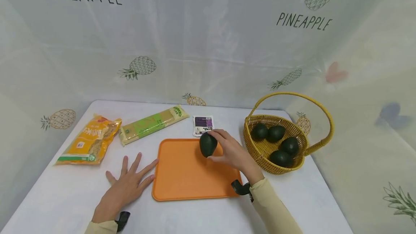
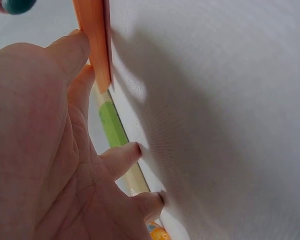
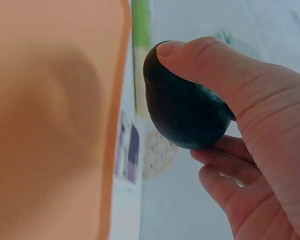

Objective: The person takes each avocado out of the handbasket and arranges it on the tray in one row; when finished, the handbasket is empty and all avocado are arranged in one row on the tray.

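Note:
My right hand (image 1: 232, 153) holds a dark green avocado (image 1: 208, 144) over the upper right part of the orange tray (image 1: 182, 176). In the right wrist view the thumb lies along one side of the avocado (image 3: 185, 107) and the fingers curl round the other. My left hand (image 1: 127, 183) has its fingers spread, with two fingertips right at the tray's left edge. The left wrist view shows those fingers against the side of the tray (image 2: 94, 42) and other fingertips down on the white table. Several avocados (image 1: 281, 158) lie in a yellow wicker basket (image 1: 260, 152) on the right.
A yellow-orange food bag (image 1: 91, 142) lies at the table's left. Behind the tray is a long green and beige packet (image 1: 151, 124), with a small white and purple sachet (image 1: 203, 125) beside it. The basket's tall handle (image 1: 328, 118) arches up. A pineapple-print cloth (image 1: 208, 46) hangs behind.

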`<state>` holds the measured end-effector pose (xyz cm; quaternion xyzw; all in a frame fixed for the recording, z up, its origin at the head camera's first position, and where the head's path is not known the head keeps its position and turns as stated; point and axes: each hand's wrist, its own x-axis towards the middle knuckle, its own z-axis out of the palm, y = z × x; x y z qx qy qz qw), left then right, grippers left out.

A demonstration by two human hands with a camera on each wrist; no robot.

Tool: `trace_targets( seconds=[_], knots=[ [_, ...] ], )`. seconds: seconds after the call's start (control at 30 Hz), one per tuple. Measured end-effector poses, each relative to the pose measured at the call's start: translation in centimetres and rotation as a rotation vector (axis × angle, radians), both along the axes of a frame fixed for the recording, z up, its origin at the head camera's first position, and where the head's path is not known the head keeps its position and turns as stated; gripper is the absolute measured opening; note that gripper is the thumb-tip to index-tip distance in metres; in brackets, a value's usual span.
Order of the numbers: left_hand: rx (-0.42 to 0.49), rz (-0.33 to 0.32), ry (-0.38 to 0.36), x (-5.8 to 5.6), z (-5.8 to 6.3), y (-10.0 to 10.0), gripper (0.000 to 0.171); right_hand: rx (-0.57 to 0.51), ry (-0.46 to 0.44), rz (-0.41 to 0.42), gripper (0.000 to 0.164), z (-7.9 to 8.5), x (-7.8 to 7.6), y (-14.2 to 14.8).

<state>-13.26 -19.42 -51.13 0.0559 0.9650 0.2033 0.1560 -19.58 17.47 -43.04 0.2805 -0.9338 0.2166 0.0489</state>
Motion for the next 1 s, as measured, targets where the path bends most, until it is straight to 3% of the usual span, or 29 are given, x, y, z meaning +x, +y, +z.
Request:
trace_targets(
  seconds=[0.3, 1.0],
  knots=[
    [0.001, 0.003, -0.001, 0.0, -0.1, 0.0, 0.065, 0.002, -0.056, 0.077, 0.085, -0.5, 0.3, -3.4],
    [0.014, 0.009, -0.008, 0.0, -0.3, -0.1, 0.067, 0.018, -0.091, 0.129, 0.083, -0.8, 0.1, -6.4]
  ],
)
